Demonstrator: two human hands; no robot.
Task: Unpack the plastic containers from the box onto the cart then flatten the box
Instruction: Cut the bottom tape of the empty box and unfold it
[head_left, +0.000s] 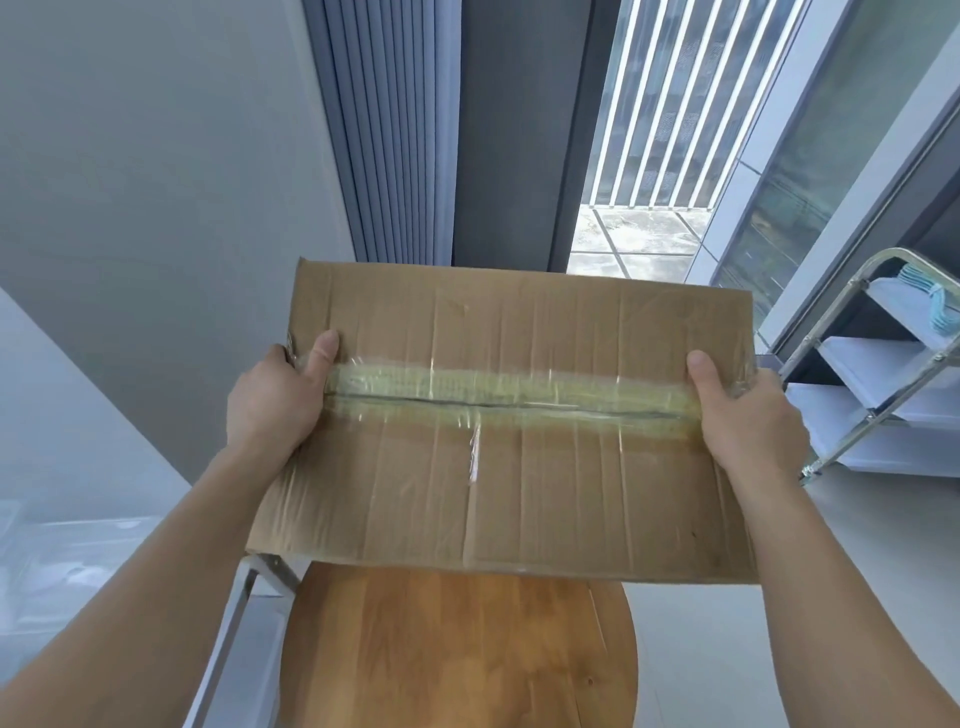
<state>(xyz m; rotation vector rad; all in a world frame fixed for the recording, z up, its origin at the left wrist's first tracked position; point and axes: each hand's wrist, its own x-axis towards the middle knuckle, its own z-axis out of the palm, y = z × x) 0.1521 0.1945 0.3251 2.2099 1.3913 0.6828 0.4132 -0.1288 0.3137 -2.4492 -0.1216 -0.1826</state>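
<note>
A brown cardboard box (519, 488) is held up in front of me with its taped face toward the camera; a clear, yellowed tape strip runs across the middle seam. My left hand (275, 400) grips the box's left edge, thumb on the tape end. My right hand (743, 415) grips the right edge the same way. The cart (852, 374), a metal-framed trolley with white shelves, stands at the far right. A stack of pale blue plastic containers (935, 301) rests on its top shelf, partly cut off by the frame edge. The inside of the box is hidden.
A round wooden table top (462, 654) lies below the box, with a grey metal frame (244, 613) at its left. Grey curtains (384, 130) and a window onto a railed balcony (644, 228) are ahead. A white wall rises at the left.
</note>
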